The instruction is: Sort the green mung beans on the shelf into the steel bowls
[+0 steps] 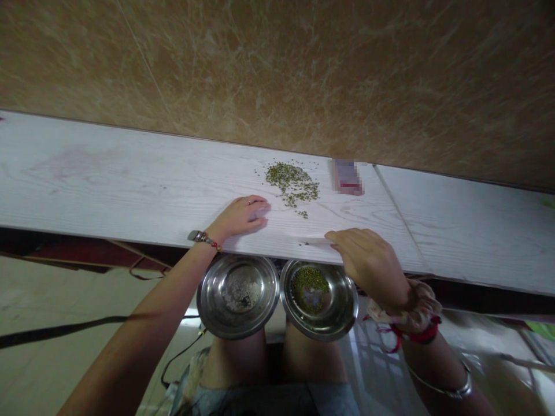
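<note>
My left hand (243,216) rests on the white board, palm down, with fingers and thumb apart and nothing in them. A scattered patch of small green beans (291,184), like mung beans, lies just beyond its fingertips. My right hand (370,260) is at the board's front edge, its fingers curled and pressed together; what they may hold is hidden. A few dark bits (303,244) lie left of its fingertips. Below the edge, a steel bowl (342,303) holds green beans, beside another steel bowl (208,294) with pale bits in it. Both bowls sit at my knees.
The narrow white board (143,190) runs along a brown marbled wall (260,75). A blurred-out flat object (347,176) lies right of the beans, near a seam in the board. A black strap (65,330) and a thin cable (177,352) show at lower left.
</note>
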Motion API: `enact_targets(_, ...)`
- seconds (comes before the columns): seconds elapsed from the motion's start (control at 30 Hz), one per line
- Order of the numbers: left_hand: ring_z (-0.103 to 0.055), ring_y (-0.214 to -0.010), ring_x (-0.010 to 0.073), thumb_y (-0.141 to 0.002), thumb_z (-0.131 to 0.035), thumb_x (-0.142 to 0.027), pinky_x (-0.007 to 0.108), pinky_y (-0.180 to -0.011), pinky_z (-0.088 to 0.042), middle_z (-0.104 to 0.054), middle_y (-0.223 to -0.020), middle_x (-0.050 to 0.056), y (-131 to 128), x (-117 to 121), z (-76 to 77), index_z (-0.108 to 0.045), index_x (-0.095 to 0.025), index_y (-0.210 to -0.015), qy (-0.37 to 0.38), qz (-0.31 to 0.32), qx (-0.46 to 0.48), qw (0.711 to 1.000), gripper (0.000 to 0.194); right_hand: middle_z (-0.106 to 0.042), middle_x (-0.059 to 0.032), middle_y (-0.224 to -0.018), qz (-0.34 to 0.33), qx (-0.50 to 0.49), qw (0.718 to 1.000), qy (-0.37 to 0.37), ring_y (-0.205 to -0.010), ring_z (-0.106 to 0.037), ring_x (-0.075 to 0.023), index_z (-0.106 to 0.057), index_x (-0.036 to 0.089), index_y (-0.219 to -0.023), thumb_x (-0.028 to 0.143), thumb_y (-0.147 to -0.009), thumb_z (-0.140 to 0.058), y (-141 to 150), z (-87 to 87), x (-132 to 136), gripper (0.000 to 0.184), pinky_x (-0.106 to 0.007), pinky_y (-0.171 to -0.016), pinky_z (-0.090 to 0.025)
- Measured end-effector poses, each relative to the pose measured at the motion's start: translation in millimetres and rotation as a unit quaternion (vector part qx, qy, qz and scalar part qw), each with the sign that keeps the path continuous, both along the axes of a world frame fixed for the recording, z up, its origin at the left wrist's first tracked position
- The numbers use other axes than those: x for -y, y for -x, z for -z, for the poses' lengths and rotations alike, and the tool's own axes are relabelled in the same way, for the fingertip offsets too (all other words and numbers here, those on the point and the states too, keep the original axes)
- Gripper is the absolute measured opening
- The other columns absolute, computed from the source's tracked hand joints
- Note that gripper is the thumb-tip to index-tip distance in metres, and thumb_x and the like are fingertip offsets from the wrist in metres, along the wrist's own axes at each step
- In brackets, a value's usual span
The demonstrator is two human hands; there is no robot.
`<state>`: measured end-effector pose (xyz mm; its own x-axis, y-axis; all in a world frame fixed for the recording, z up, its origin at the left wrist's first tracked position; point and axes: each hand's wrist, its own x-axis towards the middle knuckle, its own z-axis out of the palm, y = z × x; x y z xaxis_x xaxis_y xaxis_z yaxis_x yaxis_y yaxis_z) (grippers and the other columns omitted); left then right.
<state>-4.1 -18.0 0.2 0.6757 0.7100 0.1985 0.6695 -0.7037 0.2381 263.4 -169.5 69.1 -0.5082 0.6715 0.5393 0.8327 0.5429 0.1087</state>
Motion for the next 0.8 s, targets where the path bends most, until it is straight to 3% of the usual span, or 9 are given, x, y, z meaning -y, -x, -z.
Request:
enact_targets(0.3, -0.057, -0.118, 0.0248, -0.088, -0.050, -0.039, 0.041, -0.102, -0.044, -0.059, -0.134, 0.006, 1.2, -1.5, 1.5, -0.061, -0.022, -0.125, 0.001, 0.006, 0.011, 1.000, 0.042, -0.074, -0.0055, -0.086, -0.025, -0.008, 0.998, 0.060, -0.078, -0.064, -0.0169, -0.069, 0.016, -0.097, 0.004, -0.087, -0.045, -1.0, -3.0, 2.9, 0.028, -0.030, -0.071, -0.046)
enact_targets(0.67, -0.055, -0.121, 0.0252, -0.089, -0.049, -0.039, 0.042, -0.104, -0.043, -0.058, -0.136, 0.008, 0.9, -1.0, 1.0, -0.060, -0.019, -0.126, 0.014, 0.004, 0.001, 1.000, 0.043, -0.071, -0.0031, -0.080, -0.062, -0.016, 0.989, 0.137, -0.074, -0.063, -0.0150, -0.066, 0.017, -0.090, 0.017, -0.094, -0.046, -8.0, -26.0, 26.2, 0.020, -0.029, -0.069, -0.046)
enact_targets(0.8, -0.055, -0.122, 0.0253, -0.089, -0.049, -0.038, 0.042, -0.104, -0.043, -0.059, -0.135, 0.008, 1.1, -1.2, 2.0, -0.060, -0.019, -0.125, 0.006, 0.010, 0.005, 1.000, 0.043, -0.073, -0.0032, -0.082, -0.033, -0.025, 0.995, 0.092, -0.074, -0.063, -0.0150, -0.066, 0.018, -0.092, 0.014, -0.095, -0.043, -11.5, -22.8, 20.8, 0.024, -0.029, -0.068, -0.046)
